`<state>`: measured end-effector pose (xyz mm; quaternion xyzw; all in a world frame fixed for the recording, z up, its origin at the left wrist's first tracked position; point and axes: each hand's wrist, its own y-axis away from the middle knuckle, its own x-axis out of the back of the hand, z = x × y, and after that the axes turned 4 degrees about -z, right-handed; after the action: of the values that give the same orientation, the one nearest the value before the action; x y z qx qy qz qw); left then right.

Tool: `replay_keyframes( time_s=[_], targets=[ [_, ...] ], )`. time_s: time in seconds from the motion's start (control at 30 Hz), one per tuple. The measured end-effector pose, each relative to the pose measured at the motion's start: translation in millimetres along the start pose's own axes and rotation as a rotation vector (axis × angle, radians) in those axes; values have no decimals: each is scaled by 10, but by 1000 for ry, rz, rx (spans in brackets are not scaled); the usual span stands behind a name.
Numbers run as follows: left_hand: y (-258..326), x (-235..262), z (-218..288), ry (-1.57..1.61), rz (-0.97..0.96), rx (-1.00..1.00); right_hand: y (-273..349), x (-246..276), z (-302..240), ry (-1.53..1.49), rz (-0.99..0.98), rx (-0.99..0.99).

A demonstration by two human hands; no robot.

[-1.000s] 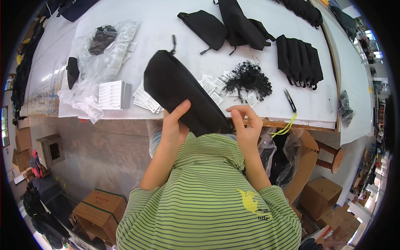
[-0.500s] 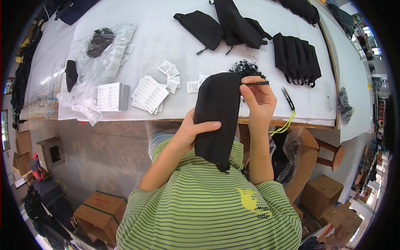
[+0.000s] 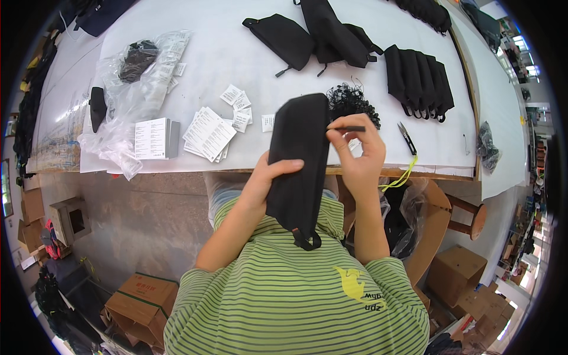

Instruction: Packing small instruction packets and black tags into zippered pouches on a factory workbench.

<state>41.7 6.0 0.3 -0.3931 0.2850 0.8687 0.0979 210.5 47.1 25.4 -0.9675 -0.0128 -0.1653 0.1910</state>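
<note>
A long black fabric pouch (image 3: 297, 145) stands tilted in front of my chest, above the table's near edge. My left hand (image 3: 259, 183) grips its left side, thumb across the front. At its lower end hangs a small loop with a bit of red beside it. My right hand (image 3: 364, 155) is at the pouch's upper right edge, thumb and forefinger closed on a thin dark zipper pull (image 3: 353, 128). Whether the pull is joined to the pouch is hidden by the fingertips. Just behind the hand lies a heap of black cord pulls (image 3: 350, 100).
Thread snips (image 3: 407, 139) with a yellow cord lie on the white table (image 3: 219, 53) at right. Beyond are a row of black pouches (image 3: 419, 80) and several loose ones (image 3: 287, 44). At left are label cards (image 3: 210, 134), a card stack (image 3: 152, 139) and plastic bags (image 3: 133, 97).
The pouch has shifted slightly left and turned, bringing its lower loop into sight. My right hand has moved a little down and left, still pinching the pull.
</note>
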Motion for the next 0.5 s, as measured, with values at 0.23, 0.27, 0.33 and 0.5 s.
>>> replay_keyframes(
  time_s=[0.23, 0.27, 0.33, 0.5],
  targets=[
    [-113, 244, 138, 238, 75, -48, 181, -52, -248, -157, -336, -101],
    [-146, 254, 166, 254, 106, -54, 207, -60, -266, -201, -401, -138],
    [-169, 254, 237, 267, 148, -60, 240, -85, -317, -293, -468, -207],
    [-161, 304, 276, 297, 139, -124, 251, -89, -341, -336, -526, -268]
  ],
)
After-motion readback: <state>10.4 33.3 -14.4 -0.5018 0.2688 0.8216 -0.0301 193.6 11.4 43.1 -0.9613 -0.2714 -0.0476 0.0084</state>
